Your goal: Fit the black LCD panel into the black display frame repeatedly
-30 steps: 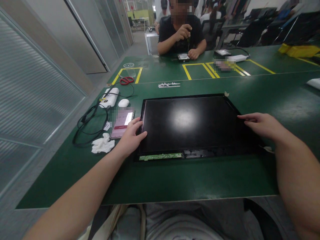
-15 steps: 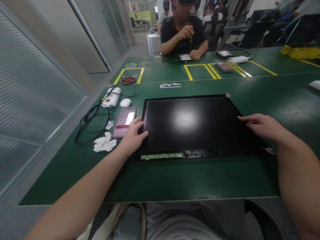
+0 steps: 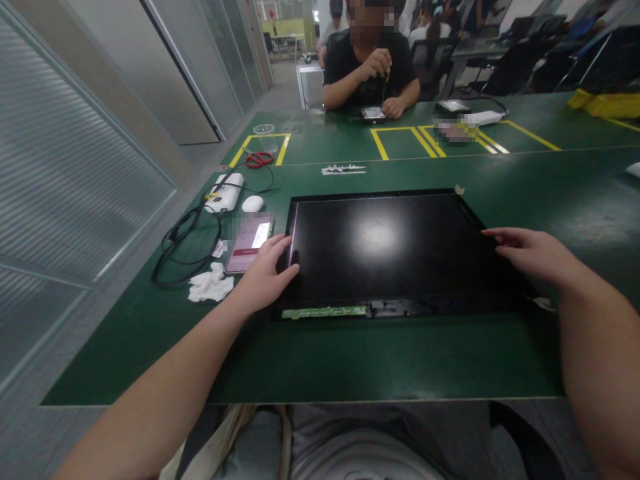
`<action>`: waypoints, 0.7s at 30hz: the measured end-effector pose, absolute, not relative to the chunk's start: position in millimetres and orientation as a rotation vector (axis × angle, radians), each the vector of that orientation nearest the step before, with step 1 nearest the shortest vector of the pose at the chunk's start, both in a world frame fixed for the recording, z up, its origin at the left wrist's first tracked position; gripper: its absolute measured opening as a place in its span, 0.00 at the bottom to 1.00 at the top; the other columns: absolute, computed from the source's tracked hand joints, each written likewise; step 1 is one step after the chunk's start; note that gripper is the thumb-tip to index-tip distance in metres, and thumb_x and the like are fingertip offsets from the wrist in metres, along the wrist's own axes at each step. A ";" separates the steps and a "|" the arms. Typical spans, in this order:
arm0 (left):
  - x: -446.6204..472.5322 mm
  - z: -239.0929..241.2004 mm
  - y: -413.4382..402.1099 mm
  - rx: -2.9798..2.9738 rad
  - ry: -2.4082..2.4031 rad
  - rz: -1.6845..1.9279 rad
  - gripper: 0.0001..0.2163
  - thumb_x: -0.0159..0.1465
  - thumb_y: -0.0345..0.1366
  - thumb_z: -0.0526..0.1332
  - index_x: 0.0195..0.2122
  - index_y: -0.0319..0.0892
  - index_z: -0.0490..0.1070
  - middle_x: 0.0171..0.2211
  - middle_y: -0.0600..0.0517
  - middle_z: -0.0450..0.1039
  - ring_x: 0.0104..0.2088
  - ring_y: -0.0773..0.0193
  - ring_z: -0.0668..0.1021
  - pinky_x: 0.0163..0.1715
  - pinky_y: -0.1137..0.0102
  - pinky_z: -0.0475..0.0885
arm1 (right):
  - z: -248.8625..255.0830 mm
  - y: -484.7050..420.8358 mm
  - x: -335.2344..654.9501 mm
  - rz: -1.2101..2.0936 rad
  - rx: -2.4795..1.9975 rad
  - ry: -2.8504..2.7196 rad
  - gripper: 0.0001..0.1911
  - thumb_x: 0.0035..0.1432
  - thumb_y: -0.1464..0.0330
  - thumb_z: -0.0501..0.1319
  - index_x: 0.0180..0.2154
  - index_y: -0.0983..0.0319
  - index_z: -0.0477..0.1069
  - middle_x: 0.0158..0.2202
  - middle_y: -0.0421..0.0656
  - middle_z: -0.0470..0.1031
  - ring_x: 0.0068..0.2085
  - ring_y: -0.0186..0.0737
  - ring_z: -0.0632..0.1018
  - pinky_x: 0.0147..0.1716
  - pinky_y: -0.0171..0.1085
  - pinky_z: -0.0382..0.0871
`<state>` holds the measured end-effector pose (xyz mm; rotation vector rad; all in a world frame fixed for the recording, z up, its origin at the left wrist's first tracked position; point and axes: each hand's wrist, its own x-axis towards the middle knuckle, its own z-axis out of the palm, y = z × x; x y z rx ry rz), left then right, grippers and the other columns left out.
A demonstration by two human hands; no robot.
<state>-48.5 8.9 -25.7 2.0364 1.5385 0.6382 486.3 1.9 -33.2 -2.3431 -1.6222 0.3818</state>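
Observation:
A large black display panel (image 3: 380,253) lies flat on the green table (image 3: 350,360), with a green circuit strip (image 3: 325,311) along its near edge. My left hand (image 3: 263,277) grips the panel's left edge, thumb on the glass and fingers curled along the side. At the panel's right edge is my right hand (image 3: 530,255), its fingers pointing left and pinching the rim.
Left of the panel lie a phone (image 3: 249,235), a crumpled white cloth (image 3: 210,285), a looped black cable (image 3: 185,247), a white mouse (image 3: 253,203) and red scissors (image 3: 259,159). Across the table a person (image 3: 370,67) works on a small device. Yellow tape marks the far side.
Both hands stay on the panel's edges. A bright strip now shows along the panel's left edge. The view has shifted slightly.

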 end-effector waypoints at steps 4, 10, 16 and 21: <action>-52.7 -13.0 5.4 2.188 1.533 0.561 0.30 0.64 0.45 0.60 0.65 0.35 0.68 0.68 0.35 0.64 0.69 0.42 0.67 0.69 0.46 0.61 | -30.0 1.8 478.8 0.303 -2.426 -1.658 0.28 0.52 0.65 0.58 0.54 0.58 0.81 0.34 0.45 0.81 0.30 0.43 0.78 0.35 0.42 0.72; -57.6 -3.1 2.4 2.104 1.597 0.514 0.28 0.65 0.39 0.59 0.66 0.35 0.68 0.61 0.38 0.75 0.59 0.46 0.79 0.62 0.51 0.72 | -25.5 3.8 468.9 0.260 -2.559 -1.740 0.31 0.51 0.69 0.57 0.57 0.59 0.80 0.25 0.45 0.77 0.26 0.44 0.76 0.34 0.43 0.72; -53.6 -0.7 1.8 2.127 1.647 0.448 0.28 0.65 0.33 0.59 0.67 0.34 0.67 0.59 0.37 0.77 0.58 0.47 0.80 0.60 0.54 0.74 | -30.3 3.7 476.5 0.423 -2.437 -1.568 0.31 0.45 0.73 0.60 0.53 0.58 0.81 0.34 0.47 0.80 0.35 0.47 0.79 0.38 0.44 0.74; -49.0 2.4 -1.2 2.231 1.684 0.396 0.26 0.66 0.32 0.59 0.66 0.40 0.69 0.58 0.41 0.79 0.56 0.46 0.81 0.58 0.52 0.75 | -33.9 3.1 482.4 0.591 -2.294 -1.321 0.29 0.41 0.73 0.63 0.48 0.57 0.82 0.39 0.46 0.80 0.43 0.46 0.80 0.50 0.45 0.73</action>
